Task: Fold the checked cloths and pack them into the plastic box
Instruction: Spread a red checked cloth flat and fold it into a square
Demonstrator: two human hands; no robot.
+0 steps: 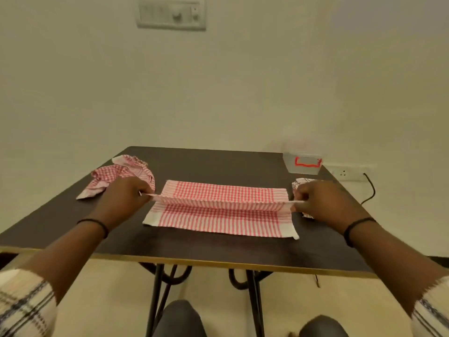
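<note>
Left hand [126, 194] pinches the left end of the checked cloth [222, 210], spread mid-table [218, 164]; right hand [318, 199] pinches the other end. Uneven pulling could skew the fold. The plastic box [302, 161] waits at the far right corner.

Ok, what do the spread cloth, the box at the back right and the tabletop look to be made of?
Spread cloth: thin woven fabric, likely cotton, matte; red-and-white check, it creases sharply where both hands lift a fold.
Box: translucent plastic, slightly frosted; the wall shows through it, with a red marking on its front.
Tabletop: dark, smooth board, probably laminate, with a pale edge strip at the near side.
</note>
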